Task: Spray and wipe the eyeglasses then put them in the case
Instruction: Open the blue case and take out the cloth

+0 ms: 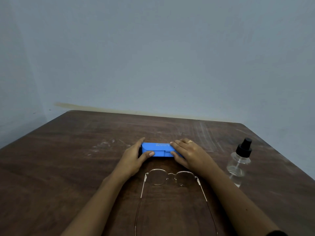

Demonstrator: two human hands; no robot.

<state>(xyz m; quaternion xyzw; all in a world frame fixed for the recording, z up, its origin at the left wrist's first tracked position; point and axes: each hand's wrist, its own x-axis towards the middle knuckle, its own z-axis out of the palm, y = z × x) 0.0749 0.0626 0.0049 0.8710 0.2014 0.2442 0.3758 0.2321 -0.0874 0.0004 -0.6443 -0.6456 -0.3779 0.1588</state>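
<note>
At frame centre, a held blue case (158, 149)
The left hand (134, 157) and right hand (189, 153) grip its ends; eyeglasses (157, 178) lie below.

A bright blue case (157, 149) lies crosswise and looks closed. The left hand (134, 157) grips one end and the right hand (190, 154) the other. Just nearer the viewer rest thin gold-rimmed glasses (170, 178) with round lenses, arms unfolded and pointing toward the viewer. Well to the right stands a clear spray bottle (238, 163) with a black top.
</note>
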